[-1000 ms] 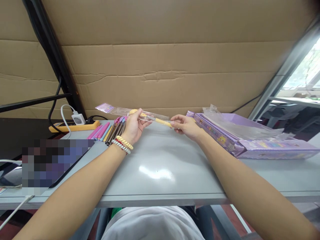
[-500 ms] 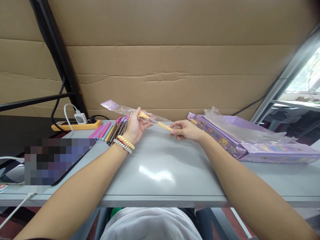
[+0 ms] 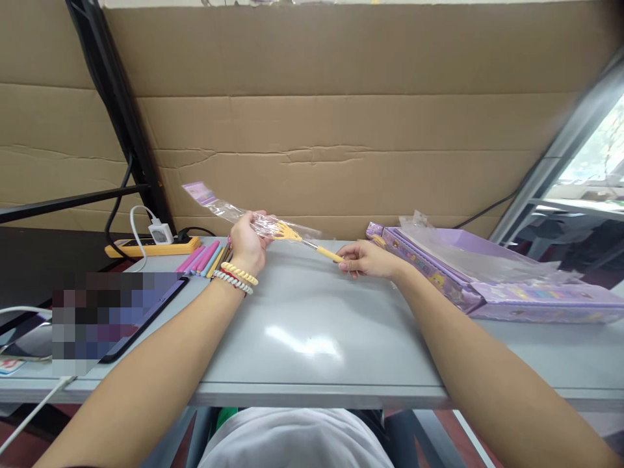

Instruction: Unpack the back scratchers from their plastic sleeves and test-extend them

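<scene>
My left hand (image 3: 247,246) is closed on a long clear plastic sleeve (image 3: 229,209) with a purple header, held above the grey table (image 3: 312,325). My right hand (image 3: 366,259) pinches the yellow handle end of a small yellow claw-shaped back scratcher (image 3: 305,240). Its claw head is still inside the sleeve's mouth, and its metal shaft and handle are out. Bead bracelets circle my left wrist.
Several coloured sticks (image 3: 205,257) lie behind my left hand. A yellow power strip (image 3: 146,247) with a white charger sits at the back left. A purple printed box (image 3: 487,279) with plastic film lies on the right. A dark tablet (image 3: 131,312) rests at the left. Cardboard backs the table.
The sleeve has slid left and up in my left hand, and more of the yellow scratcher now shows out of it. My right hand stayed near the same spot.
</scene>
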Available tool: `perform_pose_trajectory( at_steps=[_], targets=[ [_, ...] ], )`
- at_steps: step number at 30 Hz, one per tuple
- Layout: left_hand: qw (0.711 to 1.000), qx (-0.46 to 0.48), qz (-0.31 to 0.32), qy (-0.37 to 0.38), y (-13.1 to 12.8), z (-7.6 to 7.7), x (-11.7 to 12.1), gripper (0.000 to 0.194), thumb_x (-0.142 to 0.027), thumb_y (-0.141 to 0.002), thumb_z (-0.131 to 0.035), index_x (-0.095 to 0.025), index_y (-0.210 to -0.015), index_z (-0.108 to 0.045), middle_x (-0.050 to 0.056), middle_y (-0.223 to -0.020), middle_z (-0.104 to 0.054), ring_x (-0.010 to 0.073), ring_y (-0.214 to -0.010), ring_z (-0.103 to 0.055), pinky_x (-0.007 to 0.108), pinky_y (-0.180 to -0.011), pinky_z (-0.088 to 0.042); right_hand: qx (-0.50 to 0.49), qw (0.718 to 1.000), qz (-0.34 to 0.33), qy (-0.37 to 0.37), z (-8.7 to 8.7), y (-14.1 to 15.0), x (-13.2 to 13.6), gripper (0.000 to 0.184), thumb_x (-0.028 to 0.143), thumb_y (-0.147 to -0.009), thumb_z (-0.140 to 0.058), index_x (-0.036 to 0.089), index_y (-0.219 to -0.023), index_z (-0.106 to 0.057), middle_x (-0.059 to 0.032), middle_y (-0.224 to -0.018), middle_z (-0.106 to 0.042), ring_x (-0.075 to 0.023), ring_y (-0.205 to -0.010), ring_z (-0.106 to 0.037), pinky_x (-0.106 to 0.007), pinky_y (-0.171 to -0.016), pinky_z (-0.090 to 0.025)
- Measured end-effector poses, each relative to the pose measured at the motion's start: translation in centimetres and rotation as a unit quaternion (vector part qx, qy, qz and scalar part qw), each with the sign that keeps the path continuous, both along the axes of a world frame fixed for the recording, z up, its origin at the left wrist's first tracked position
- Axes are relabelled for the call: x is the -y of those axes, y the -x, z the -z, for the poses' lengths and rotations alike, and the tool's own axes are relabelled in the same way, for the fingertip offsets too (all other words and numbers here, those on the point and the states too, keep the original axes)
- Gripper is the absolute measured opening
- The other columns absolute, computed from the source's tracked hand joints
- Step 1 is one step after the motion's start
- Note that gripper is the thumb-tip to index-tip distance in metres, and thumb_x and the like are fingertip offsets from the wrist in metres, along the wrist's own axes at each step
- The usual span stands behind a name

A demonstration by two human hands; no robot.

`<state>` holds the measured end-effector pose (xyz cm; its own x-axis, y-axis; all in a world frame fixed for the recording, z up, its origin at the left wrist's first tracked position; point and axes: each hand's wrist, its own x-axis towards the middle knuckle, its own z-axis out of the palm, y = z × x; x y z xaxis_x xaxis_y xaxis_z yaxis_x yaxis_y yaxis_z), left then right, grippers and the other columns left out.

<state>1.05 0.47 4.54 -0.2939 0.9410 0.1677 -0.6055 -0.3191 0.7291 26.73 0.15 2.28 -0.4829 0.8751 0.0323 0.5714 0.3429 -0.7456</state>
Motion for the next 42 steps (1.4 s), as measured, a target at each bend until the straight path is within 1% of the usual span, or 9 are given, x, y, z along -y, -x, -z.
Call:
perform_pose_trajectory(
  at_steps=[3,8,15,22,26,30,35,38,42],
  targets=[
    [0.998,0.032,-0.046,-0.003,1.1,-0.6,-0.4,0.012,-0.023,-0.08,-0.043,-0.018,-0.079,-0.054,0.003,-0.065,-0.063,0.0185,-0.064,-0.066,0.031,-0.065,-0.055,-0.004,1.0,0.02,0.011,-0.1,-0.8,-0.2,0.036,0.044,-0.07,-0.07,0.016,-0.093,-0.067,0.0016,-0.061,-0.057,-0.0101,-0.052,-0.051,-0.024,-0.049,-0.036],
    [0.996,0.033,-0.085,0.02,2.3,-1.1,-0.5,0.013,-0.025,-0.082,-0.041,-0.02,-0.084,-0.053,0.002,-0.072,-0.064,0.0155,-0.06,-0.063,0.028,-0.062,-0.054,-0.091,0.991,0.094,0.012,0.0,-2.1,-0.6,0.036,0.048,-0.067,-0.072,0.017,-0.074,-0.056,0.0003,-0.059,-0.052,-0.0108,-0.054,-0.05,-0.024,-0.048,-0.038],
    [0.996,-0.072,0.037,0.043,1.1,0.0,-0.2,0.014,-0.024,-0.081,-0.042,-0.018,-0.088,-0.053,0.005,-0.074,-0.065,0.0167,-0.056,-0.063,0.027,-0.048,-0.05,-0.272,0.941,0.197,-0.033,-0.1,-1.5,-0.9,0.056,0.067,-0.068,-0.064,0.023,-0.066,-0.029,0.0071,-0.049,-0.028,-0.0086,-0.041,-0.035,-0.025,-0.041,-0.026],
    [0.98,-0.137,0.121,0.077,-1.1,1.3,1.1,0.041,-0.017,-0.075,-0.042,-0.022,-0.115,-0.037,0.007,-0.087,-0.065,0.0216,-0.059,-0.067,0.035,-0.053,-0.054,-0.005,0.958,0.183,-0.219,-0.4,2.5,1.4,0.05,0.065,-0.071,-0.06,0.021,-0.068,-0.038,0.0018,-0.06,-0.046,-0.0108,-0.055,-0.04,-0.026,-0.052,-0.031],
    [0.975,-0.146,0.141,0.089,-1.8,1.7,1.6,0.047,-0.016,-0.07,-0.044,-0.024,-0.116,-0.034,0.007,-0.09,-0.063,0.0229,-0.063,-0.068,0.038,-0.056,-0.056,0.052,0.959,0.128,-0.246,-0.2,4.5,2.6,0.053,0.066,-0.065,-0.065,0.022,-0.072,-0.038,0.0013,-0.066,-0.05,-0.0122,-0.058,-0.043,-0.026,-0.054,-0.032],
    [0.97,-0.139,0.174,0.097,-2.5,1.8,2.0,0.037,-0.015,-0.066,-0.045,-0.02,-0.102,-0.04,0.005,-0.081,-0.059,0.0221,-0.062,-0.067,0.035,-0.052,-0.055,0.089,0.958,0.091,-0.256,0.4,5.6,3.1,0.046,0.051,-0.061,-0.072,0.021,-0.078,-0.042,-0.0002,-0.073,-0.055,-0.0135,-0.062,-0.047,-0.025,-0.056,-0.033],
    [0.964,-0.164,0.191,0.085,-2.7,1.9,2.3,0.016,-0.026,-0.076,-0.043,-0.02,-0.091,-0.044,0.004,-0.083,-0.058,0.0181,-0.061,-0.064,0.031,-0.049,-0.053,0.085,0.948,0.094,-0.292,0.7,6.1,3.1,0.014,0.019,-0.07,-0.053,0.021,-0.07,-0.039,0.0006,-0.064,-0.054,-0.0121,-0.057,-0.046,-0.025,-0.055,-0.031],
    [0.96,-0.185,0.2,0.058,-2.5,1.9,2.2,0.032,-0.047,-0.079,-0.052,-0.022,-0.098,-0.045,0.004,-0.088,-0.06,0.0161,-0.062,-0.062,0.029,-0.049,-0.052,0.024,0.956,0.133,-0.261,0.2,6.0,3.1,0.015,0.017,-0.067,-0.052,0.021,-0.066,-0.038,0.0,-0.061,-0.054,-0.0122,-0.055,-0.046,-0.026,-0.053,-0.031],
    [0.951,-0.226,0.21,0.029,-2.4,1.8,2.2,0.039,-0.051,-0.076,-0.063,-0.021,-0.093,-0.045,0.001,-0.077,-0.06,0.0113,-0.052,-0.055,0.024,-0.047,-0.047,-0.16,0.977,0.127,-0.057,-0.6,5.4,3.0,0.021,0.016,-0.061,-0.05,0.022,-0.065,-0.031,0.0004,-0.059,-0.057,-0.0106,-0.045,-0.046,-0.025,-0.044,-0.031]
  ],
)
